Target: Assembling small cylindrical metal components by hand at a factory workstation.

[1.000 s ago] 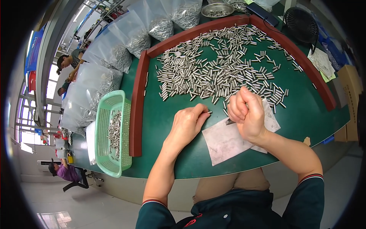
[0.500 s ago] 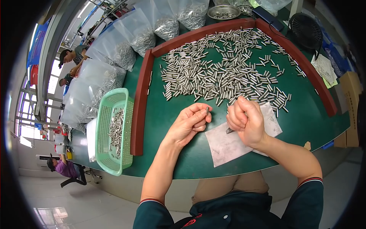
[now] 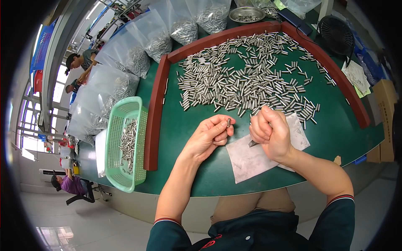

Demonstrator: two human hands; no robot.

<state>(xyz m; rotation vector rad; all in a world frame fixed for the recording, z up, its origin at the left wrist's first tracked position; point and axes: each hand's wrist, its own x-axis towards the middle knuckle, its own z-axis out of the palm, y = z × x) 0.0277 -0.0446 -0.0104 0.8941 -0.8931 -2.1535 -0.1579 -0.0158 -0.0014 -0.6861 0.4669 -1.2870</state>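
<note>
Between the thumb and fingertips of my left hand [image 3: 209, 136], a short metal pin [image 3: 228, 123] is pinched, one end pointing up. Just to the right, my right hand [image 3: 272, 134] is closed in a fist. A dark grey, pointed end of something [image 3: 252, 143] sticks out below its curled fingers; the rest is hidden in the palm. Under the right hand lies a smudged whitish cloth or paper sheet [image 3: 245, 165]. Beyond both hands, a large heap of shiny metal pins [image 3: 234, 83] is spread over the green tabletop [image 3: 205, 178].
Dark red rails [image 3: 155, 125] border the heap. Left of them stands a green plastic basket [image 3: 137, 165] with pins inside. Clear bags of pins [image 3: 136, 60] line the far left. A metal bowl [image 3: 247, 9], black fan [image 3: 336, 33] and cardboard box [image 3: 387, 121] stand around the table. Several people work farther left.
My left hand has shifted very slightly, and the pin in its fingertips shows a little more of its side. My right hand has hardly moved.
</note>
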